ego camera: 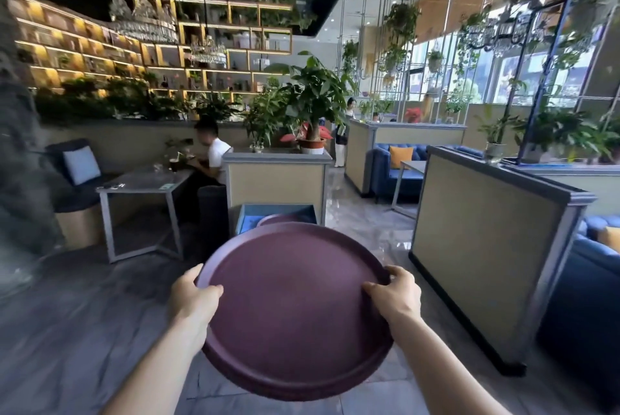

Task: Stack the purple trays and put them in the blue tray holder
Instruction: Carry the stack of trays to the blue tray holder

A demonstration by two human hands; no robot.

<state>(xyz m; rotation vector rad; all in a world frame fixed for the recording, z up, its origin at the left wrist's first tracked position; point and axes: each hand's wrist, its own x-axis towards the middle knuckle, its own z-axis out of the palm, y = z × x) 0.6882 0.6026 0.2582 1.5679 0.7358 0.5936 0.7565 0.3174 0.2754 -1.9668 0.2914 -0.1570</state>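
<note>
A round purple tray (295,310) fills the lower centre of the frame, held out in the air above the grey floor (84,330) and tilted so that its flat inner face shows. The left hand (193,299) grips its left rim, thumb lying over the top edge and the fingers curled out of sight beneath; the right hand (396,295) closes on the right rim in the same way, thumb on top, fingers wrapped around the edge. Whether more than one tray is in the grip cannot be told, since only a single rim shows. Just above the tray, in the middle of the frame, stands the blue tray holder (248,218), an open-topped box set against the base of a beige partition (276,181). Inside it lies a second purple tray (285,218), only its far rim and a slice of its face visible past the near tray. Potted plants (312,102) stand on top of the partition. At centre left a seated person (214,153) sits at a table (144,181).
</note>
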